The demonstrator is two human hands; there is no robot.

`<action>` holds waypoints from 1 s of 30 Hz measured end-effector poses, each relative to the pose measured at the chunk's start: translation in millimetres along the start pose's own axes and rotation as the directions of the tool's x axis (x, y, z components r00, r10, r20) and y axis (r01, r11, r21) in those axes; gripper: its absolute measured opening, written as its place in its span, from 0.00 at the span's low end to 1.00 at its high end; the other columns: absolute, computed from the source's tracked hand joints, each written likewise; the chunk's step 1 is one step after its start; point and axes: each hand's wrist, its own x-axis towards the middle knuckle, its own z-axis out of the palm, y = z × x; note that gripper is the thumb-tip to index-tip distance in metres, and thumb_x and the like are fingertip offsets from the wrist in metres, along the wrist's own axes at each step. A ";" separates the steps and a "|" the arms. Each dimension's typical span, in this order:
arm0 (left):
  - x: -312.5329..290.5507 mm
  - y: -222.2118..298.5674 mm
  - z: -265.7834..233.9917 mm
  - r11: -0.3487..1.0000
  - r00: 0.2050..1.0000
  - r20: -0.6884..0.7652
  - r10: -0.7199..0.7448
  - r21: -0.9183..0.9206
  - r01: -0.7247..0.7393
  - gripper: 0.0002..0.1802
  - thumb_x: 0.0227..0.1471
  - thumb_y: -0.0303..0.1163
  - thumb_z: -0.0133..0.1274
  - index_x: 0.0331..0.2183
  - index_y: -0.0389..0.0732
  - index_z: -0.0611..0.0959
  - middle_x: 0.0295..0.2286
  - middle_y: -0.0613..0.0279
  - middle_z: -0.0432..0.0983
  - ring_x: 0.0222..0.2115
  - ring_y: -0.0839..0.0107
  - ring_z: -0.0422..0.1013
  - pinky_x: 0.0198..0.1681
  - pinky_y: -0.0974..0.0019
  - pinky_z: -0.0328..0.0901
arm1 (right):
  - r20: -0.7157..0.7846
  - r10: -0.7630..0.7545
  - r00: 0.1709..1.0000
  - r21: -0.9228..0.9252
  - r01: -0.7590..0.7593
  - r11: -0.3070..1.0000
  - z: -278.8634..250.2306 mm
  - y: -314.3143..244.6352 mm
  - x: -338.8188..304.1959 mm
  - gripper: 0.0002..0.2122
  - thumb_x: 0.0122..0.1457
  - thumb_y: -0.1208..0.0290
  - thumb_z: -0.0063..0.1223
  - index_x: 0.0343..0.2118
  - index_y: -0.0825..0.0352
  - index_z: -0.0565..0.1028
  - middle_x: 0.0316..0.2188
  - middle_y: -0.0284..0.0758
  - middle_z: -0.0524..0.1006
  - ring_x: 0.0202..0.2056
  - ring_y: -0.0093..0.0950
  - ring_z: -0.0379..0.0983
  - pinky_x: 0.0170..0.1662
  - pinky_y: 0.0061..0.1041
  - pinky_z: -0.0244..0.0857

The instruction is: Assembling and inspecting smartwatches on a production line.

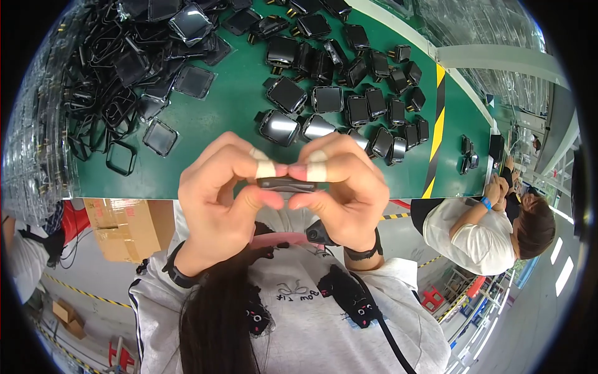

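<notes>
Just over the table's near edge, a black smartwatch case (286,185) is held edge-on, its thin side showing. My left hand (223,187) pinches one end between thumb and forefinger. At the other end my right hand (350,187) grips it the same way, the two forefinger tips meeting along the top. Pale tape wraps fingers of both hands. The case's front and back faces cannot be seen from here. Beyond my fingers lies a similar black watch unit (279,127) with a shiny face.
Several black watch units (327,99) spread over the green table (233,87). A heap of black frames and screen covers (118,75) covers the far left, beside stacked clear trays (40,137). Yellow-black tape (437,128) crosses the right side. Another person (476,234) sits at the right.
</notes>
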 end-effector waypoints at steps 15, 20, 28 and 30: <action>28.5 7.9 -27.3 0.783 0.931 -0.308 -0.194 0.524 0.336 0.12 0.43 0.18 0.55 0.34 0.33 0.77 0.34 0.58 0.67 0.24 0.75 0.67 0.26 0.74 0.66 | -0.086 0.091 0.992 -0.809 -0.123 0.575 -1.7 -5.4 12.0 0.21 0.36 0.78 0.65 0.38 0.65 0.72 0.37 0.38 0.68 0.31 0.32 0.69 0.33 0.28 0.63; 43.4 -1.0 -30.0 0.488 0.958 -0.182 0.221 0.871 0.053 0.15 0.44 0.19 0.54 0.38 0.37 0.77 0.36 0.57 0.66 0.26 0.75 0.68 0.27 0.73 0.68 | -0.057 0.205 0.977 -0.811 -0.165 0.561 -12.4 -11.8 21.0 0.23 0.35 0.77 0.65 0.39 0.66 0.72 0.35 0.37 0.70 0.31 0.33 0.70 0.36 0.29 0.64; 16.2 30.7 -57.8 0.630 0.850 0.123 -0.512 -0.618 0.469 0.24 0.49 0.30 0.55 0.47 0.32 0.70 0.44 0.50 0.67 0.35 0.64 0.72 0.38 0.67 0.70 | 0.218 0.090 0.972 -0.483 0.027 0.875 26.1 -29.6 96.2 0.15 0.39 0.77 0.62 0.33 0.69 0.73 0.31 0.36 0.72 0.30 0.35 0.70 0.33 0.26 0.64; 8.1 28.1 -77.4 0.759 0.878 0.015 -0.478 -0.496 0.421 0.26 0.50 0.31 0.54 0.48 0.29 0.68 0.45 0.48 0.68 0.38 0.61 0.72 0.40 0.66 0.70 | 0.317 0.017 0.948 -0.522 0.160 0.838 35.2 -8.7 125.1 0.13 0.40 0.75 0.63 0.30 0.69 0.73 0.31 0.36 0.72 0.30 0.34 0.70 0.33 0.26 0.64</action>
